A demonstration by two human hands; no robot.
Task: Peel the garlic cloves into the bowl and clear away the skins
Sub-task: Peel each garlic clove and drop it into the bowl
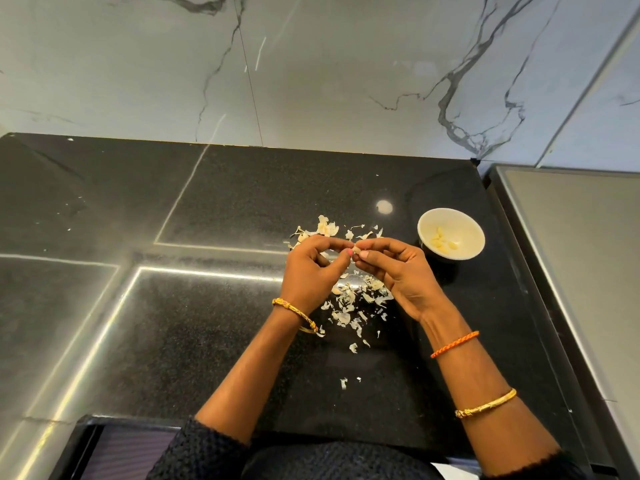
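Observation:
My left hand (311, 268) and my right hand (394, 268) meet fingertip to fingertip above the black counter, both pinching one small garlic clove (356, 252), mostly hidden by the fingers. Papery garlic skins (349, 303) lie scattered under and below my hands, with another heap of skins (327, 230) just beyond them. A white bowl (467, 252) stands to the right of my right hand and holds several peeled cloves (441, 240).
The black granite counter (207, 323) runs to a marble wall at the back. A grey raised surface (571, 254) borders the counter on the right. The counter's front edge is near my body, with a dark gap at lower left.

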